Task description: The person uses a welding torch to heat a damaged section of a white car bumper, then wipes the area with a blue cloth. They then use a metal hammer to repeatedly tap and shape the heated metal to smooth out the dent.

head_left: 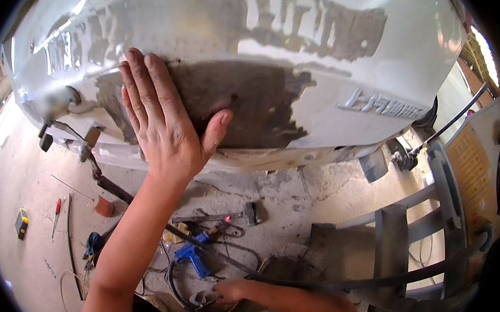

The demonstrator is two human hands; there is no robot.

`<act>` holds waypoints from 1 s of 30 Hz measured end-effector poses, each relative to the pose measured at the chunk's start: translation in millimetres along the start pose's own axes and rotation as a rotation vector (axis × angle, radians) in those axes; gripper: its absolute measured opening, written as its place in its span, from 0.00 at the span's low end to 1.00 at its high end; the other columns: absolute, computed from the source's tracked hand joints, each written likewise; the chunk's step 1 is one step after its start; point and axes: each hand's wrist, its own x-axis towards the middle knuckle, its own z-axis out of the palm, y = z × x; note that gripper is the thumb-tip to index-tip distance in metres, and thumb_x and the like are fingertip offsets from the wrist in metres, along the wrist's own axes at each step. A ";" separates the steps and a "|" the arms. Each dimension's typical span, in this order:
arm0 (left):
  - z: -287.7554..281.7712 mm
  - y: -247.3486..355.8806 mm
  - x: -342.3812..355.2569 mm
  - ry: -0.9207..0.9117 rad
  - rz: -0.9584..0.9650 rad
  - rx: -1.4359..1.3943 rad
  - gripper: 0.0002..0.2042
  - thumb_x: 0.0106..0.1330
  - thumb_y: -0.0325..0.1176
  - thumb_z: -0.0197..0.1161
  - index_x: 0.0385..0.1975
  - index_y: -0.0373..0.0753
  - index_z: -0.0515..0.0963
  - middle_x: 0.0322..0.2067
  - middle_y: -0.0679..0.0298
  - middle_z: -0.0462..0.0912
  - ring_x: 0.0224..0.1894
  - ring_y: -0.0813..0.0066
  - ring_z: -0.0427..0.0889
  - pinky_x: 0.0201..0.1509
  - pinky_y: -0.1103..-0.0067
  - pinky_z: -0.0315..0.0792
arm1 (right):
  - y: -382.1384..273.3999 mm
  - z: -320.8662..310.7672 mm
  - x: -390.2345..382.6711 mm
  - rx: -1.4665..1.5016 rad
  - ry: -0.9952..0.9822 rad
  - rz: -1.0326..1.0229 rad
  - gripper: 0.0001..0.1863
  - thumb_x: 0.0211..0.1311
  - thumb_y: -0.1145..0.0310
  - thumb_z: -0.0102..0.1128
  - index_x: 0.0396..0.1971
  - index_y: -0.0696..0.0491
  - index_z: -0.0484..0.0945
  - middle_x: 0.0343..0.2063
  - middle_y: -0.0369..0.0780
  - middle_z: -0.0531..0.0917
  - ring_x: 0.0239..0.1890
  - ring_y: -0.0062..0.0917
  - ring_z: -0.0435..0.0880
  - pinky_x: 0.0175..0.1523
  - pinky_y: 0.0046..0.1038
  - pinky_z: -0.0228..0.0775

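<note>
My left hand [172,114] lies flat, fingers stretched out, on a pale car body panel [178,26]. Under and beside it is a dark, bare patch [247,101] with ragged edges, where paint is gone. Low at the bottom, my right hand [230,292] is curled near a small grey metal piece [202,299] and a dark cable. Its fingers are partly hidden, so what they hold cannot be made out. Just above it on the floor rests a blue pistol-shaped tool [195,255].
A hammer [252,213] lies on the concrete floor. To the left are a red-handled screwdriver [58,210], a yellow-black tape measure [21,225] and a reddish cup-like piece [103,206]. A thick black cable [334,284] crosses toward a metal frame [390,244] at right. Raised lettering [382,105] sticks out of the panel.
</note>
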 end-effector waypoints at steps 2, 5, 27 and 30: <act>8.6 -3.5 -19.8 0.011 0.010 0.002 0.48 0.62 0.61 0.47 0.65 0.22 0.41 0.66 0.34 0.40 0.69 0.38 0.39 0.69 0.55 0.37 | 26.0 21.6 19.3 -0.010 0.042 0.058 0.27 0.55 0.51 0.57 0.51 0.53 0.71 0.41 0.49 0.80 0.46 0.43 0.78 0.48 0.42 0.71; 15.0 -6.4 -46.8 -0.016 0.014 0.006 0.49 0.61 0.62 0.48 0.64 0.21 0.40 0.65 0.33 0.39 0.68 0.36 0.38 0.69 0.54 0.36 | 36.7 25.4 15.0 0.006 0.017 0.189 0.22 0.55 0.52 0.57 0.44 0.51 0.76 0.39 0.48 0.81 0.44 0.44 0.79 0.46 0.42 0.72; 16.5 -25.0 -50.6 -0.026 0.058 -0.140 0.47 0.57 0.59 0.57 0.65 0.29 0.47 0.65 0.37 0.44 0.68 0.39 0.42 0.69 0.55 0.38 | 19.2 72.6 78.3 -0.188 0.406 0.186 0.09 0.51 0.67 0.55 0.30 0.53 0.80 0.35 0.45 0.82 0.39 0.38 0.81 0.42 0.40 0.74; 14.7 -28.5 -52.6 -0.048 0.045 -0.180 0.45 0.57 0.58 0.57 0.65 0.31 0.49 0.66 0.41 0.45 0.69 0.42 0.42 0.70 0.57 0.37 | -18.9 61.4 103.1 -0.076 0.235 0.178 0.08 0.50 0.69 0.56 0.30 0.53 0.79 0.34 0.44 0.82 0.37 0.37 0.82 0.40 0.39 0.74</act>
